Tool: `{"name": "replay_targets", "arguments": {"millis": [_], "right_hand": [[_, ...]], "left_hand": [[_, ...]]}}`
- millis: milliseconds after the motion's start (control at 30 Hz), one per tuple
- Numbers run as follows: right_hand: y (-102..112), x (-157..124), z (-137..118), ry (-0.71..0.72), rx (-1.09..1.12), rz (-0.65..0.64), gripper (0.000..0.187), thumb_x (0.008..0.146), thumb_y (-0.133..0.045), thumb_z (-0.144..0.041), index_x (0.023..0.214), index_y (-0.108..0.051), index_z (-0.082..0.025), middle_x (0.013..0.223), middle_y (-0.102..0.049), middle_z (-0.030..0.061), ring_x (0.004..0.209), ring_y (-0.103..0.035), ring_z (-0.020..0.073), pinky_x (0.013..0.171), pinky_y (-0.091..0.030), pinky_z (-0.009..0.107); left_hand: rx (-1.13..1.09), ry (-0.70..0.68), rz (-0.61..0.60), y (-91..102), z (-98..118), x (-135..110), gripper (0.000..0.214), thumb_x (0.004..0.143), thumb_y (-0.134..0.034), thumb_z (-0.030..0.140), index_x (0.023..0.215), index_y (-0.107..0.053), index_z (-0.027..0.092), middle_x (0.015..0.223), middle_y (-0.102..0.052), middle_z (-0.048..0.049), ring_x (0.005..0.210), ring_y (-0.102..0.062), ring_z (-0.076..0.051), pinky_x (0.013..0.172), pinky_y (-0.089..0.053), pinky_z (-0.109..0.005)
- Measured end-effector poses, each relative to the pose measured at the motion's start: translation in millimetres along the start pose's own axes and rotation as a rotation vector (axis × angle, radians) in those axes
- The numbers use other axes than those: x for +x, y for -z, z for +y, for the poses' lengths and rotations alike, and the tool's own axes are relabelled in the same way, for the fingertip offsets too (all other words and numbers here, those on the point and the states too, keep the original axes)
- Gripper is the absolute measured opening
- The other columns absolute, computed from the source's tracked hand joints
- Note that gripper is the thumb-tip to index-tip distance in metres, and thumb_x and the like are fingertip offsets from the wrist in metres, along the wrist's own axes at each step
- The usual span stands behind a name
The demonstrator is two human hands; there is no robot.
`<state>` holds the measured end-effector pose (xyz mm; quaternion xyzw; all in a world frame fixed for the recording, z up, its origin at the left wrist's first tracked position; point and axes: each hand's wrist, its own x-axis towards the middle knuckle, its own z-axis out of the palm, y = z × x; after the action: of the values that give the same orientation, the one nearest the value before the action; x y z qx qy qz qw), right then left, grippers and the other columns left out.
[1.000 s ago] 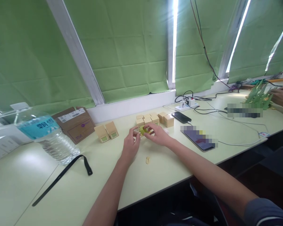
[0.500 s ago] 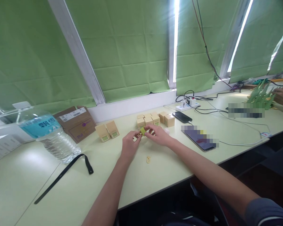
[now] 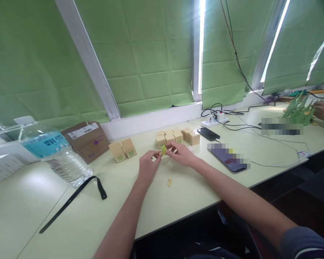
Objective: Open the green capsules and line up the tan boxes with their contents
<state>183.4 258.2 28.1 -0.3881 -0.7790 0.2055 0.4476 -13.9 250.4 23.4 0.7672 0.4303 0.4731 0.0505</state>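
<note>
Fingers of the right hand (image 3: 181, 154) pinch a small green piece (image 3: 163, 149), nearly closed around it; those of the left hand (image 3: 148, 165) bend in beside it, their hold too small to make out. It is just in front of the small boxes (image 3: 169, 137). A light, steady pinch, clear of those boxes, should serve best.

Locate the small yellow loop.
In the head view, the small yellow loop lies just below centre on the pale tabletop, nearer its front edge than both the left hand and the right hand.
</note>
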Motion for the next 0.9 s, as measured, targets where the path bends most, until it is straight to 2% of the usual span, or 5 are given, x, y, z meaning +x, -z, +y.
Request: {"name": "replay_targets", "arguments": {"millis": [900], "right_hand": [[-0.8, -1.4, 1.0, 0.007, 0.032, -0.05, 0.027, 0.09, -0.06, -0.043, 0.104, -0.065, -0.02, 0.104, -0.071, 0.0059, 0.08, -0.067, 0.0161, 0.07, -0.053, 0.029]], "left_hand": [[-0.037, 0.02, -0.026, -0.4, 0.5, -2.9, 0.014, 0.085, -0.063, 0.031, 0.081, -0.072, 0.021, 0.081, -0.075, -0.002, 0.071, -0.064, -0.015, 0.072, -0.052, -0.029]]}}
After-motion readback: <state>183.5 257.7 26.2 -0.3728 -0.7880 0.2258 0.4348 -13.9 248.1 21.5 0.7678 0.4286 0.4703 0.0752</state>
